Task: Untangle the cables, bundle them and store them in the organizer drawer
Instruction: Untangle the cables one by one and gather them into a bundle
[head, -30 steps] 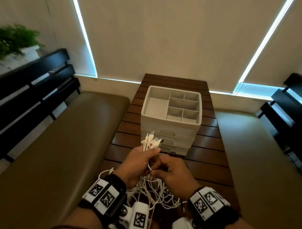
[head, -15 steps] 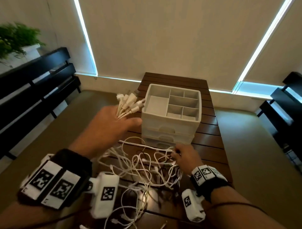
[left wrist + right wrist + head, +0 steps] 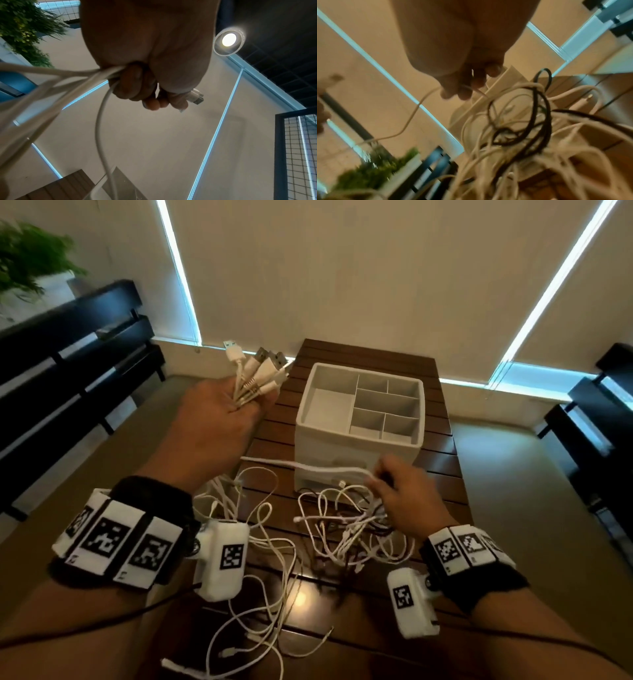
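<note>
Dark slatted wooden tabletop [image 3: 442, 446] carries one white plastic organizer [image 3: 356, 446] and the loose tangle of white and black cables [image 3: 346, 522]. Left hand [image 3: 219, 419], grip closed around some six white USB plugs [image 3: 257, 371]; right hand [image 3: 400, 501] pinches one strand. Pulling may tighten knots.

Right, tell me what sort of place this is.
Probably a lounge or office seating nook, not a workshop. A low slatted wooden table sits between two padded benches, drawn roller blinds cover the windows behind it, and a potted plant stands on the dark shelving at left.
</note>
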